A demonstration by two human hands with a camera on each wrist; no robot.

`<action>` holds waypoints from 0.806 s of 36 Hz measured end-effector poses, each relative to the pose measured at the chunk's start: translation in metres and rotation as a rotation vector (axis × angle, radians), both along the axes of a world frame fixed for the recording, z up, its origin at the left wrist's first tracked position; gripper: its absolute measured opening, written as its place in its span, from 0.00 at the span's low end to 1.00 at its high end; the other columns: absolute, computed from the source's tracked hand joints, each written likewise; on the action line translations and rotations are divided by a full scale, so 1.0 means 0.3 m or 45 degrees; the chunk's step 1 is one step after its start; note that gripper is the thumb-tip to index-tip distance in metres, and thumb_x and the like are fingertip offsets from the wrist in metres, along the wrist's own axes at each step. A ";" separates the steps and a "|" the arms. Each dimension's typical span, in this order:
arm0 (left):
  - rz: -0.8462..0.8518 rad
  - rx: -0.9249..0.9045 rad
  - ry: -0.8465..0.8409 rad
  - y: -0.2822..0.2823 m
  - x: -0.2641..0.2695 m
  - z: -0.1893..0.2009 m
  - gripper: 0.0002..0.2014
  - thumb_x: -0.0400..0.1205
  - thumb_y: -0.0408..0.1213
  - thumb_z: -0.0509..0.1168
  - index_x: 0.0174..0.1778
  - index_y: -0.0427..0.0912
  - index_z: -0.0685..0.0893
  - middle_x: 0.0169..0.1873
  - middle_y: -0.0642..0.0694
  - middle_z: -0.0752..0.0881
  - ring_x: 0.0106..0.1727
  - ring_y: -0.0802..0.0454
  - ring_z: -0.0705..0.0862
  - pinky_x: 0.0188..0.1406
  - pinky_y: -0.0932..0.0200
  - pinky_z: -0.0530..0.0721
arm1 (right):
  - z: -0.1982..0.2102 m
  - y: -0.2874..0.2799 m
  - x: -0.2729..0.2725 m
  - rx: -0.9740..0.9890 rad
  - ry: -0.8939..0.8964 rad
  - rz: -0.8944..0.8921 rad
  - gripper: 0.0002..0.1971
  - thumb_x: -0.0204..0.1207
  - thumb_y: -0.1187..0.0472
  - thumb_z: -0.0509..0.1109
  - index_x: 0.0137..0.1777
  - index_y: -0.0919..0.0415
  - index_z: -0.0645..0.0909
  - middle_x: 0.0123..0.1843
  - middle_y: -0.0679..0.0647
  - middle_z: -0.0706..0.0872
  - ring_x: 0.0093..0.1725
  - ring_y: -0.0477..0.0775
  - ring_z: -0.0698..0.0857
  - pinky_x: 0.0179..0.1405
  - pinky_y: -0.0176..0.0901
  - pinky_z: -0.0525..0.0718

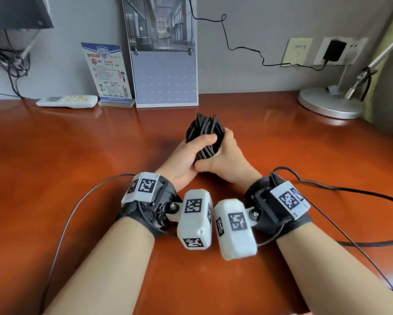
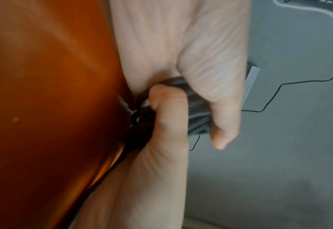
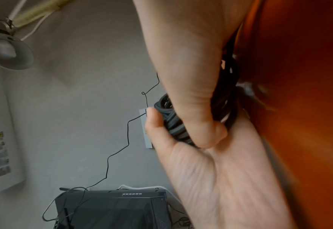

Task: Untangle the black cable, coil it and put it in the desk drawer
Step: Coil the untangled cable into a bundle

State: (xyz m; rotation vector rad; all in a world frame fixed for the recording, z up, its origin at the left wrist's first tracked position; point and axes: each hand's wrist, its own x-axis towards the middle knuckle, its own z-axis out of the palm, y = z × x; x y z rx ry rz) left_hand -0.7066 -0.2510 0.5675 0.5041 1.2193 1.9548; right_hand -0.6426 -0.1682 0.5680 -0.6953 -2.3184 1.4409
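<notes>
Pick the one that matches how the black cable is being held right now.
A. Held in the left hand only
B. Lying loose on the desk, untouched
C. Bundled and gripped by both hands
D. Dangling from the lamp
C: the black cable is a bundle with the left hand and right hand both wrapped around it above the desk.

Glossy wooden desk (image 1: 77,155): remote (image 1: 67,101), calendar (image 1: 164,78), lamp base (image 1: 329,103)
</notes>
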 end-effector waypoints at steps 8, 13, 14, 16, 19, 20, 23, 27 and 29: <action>0.037 0.137 -0.218 -0.006 0.001 0.002 0.27 0.68 0.40 0.72 0.62 0.34 0.80 0.53 0.38 0.87 0.54 0.47 0.87 0.57 0.55 0.85 | -0.002 0.018 0.019 -0.091 0.022 0.195 0.46 0.50 0.57 0.81 0.65 0.49 0.57 0.68 0.57 0.72 0.68 0.51 0.75 0.59 0.39 0.78; -0.169 0.074 -0.132 -0.039 -0.017 0.002 0.29 0.58 0.38 0.75 0.55 0.34 0.82 0.44 0.41 0.89 0.45 0.50 0.89 0.45 0.58 0.88 | 0.017 0.003 0.044 0.110 -0.169 0.246 0.53 0.59 0.52 0.83 0.78 0.59 0.52 0.71 0.53 0.65 0.73 0.52 0.66 0.70 0.47 0.72; -0.208 0.067 -0.107 -0.043 -0.016 0.004 0.30 0.55 0.37 0.78 0.54 0.34 0.82 0.45 0.41 0.89 0.46 0.50 0.89 0.46 0.57 0.88 | 0.025 -0.006 0.050 0.214 -0.250 0.233 0.56 0.59 0.45 0.82 0.80 0.60 0.50 0.73 0.53 0.62 0.74 0.53 0.62 0.74 0.50 0.66; -0.239 0.039 -0.053 -0.042 -0.007 0.014 0.34 0.54 0.38 0.80 0.57 0.32 0.81 0.50 0.37 0.86 0.50 0.48 0.88 0.53 0.55 0.87 | 0.046 -0.022 0.066 0.269 -0.368 0.242 0.64 0.52 0.34 0.78 0.81 0.59 0.47 0.77 0.53 0.58 0.77 0.55 0.57 0.78 0.53 0.59; -0.183 -0.010 0.011 -0.032 0.019 0.035 0.39 0.62 0.39 0.72 0.68 0.25 0.72 0.56 0.30 0.80 0.52 0.44 0.86 0.51 0.53 0.87 | 0.077 -0.034 0.081 0.139 -0.387 0.262 0.70 0.37 0.27 0.67 0.81 0.58 0.48 0.78 0.53 0.59 0.77 0.56 0.58 0.77 0.57 0.62; -0.160 -0.017 0.032 -0.031 0.026 0.041 0.41 0.63 0.38 0.72 0.71 0.23 0.69 0.56 0.29 0.80 0.52 0.44 0.87 0.49 0.54 0.87 | 0.078 -0.033 0.081 0.116 -0.385 0.256 0.69 0.38 0.28 0.68 0.81 0.59 0.49 0.77 0.53 0.61 0.77 0.56 0.59 0.77 0.56 0.64; -0.084 -0.090 0.103 -0.031 0.029 0.042 0.42 0.61 0.39 0.74 0.72 0.28 0.71 0.59 0.29 0.83 0.55 0.42 0.87 0.51 0.52 0.88 | 0.069 -0.023 0.072 0.059 -0.375 0.214 0.61 0.51 0.39 0.79 0.80 0.61 0.51 0.74 0.54 0.66 0.75 0.57 0.65 0.73 0.54 0.70; -0.124 -0.217 0.191 -0.034 0.033 0.049 0.21 0.67 0.36 0.70 0.56 0.35 0.84 0.55 0.35 0.86 0.58 0.42 0.85 0.62 0.47 0.81 | 0.065 -0.025 0.056 0.073 -0.343 0.174 0.65 0.32 0.37 0.75 0.76 0.60 0.62 0.67 0.53 0.71 0.68 0.56 0.73 0.65 0.54 0.80; -0.092 -0.252 0.245 -0.027 0.039 0.052 0.11 0.71 0.32 0.69 0.49 0.38 0.86 0.47 0.41 0.89 0.52 0.47 0.87 0.58 0.49 0.83 | 0.052 -0.024 0.046 0.080 -0.320 0.159 0.61 0.29 0.37 0.74 0.71 0.57 0.70 0.62 0.52 0.74 0.66 0.56 0.75 0.61 0.52 0.82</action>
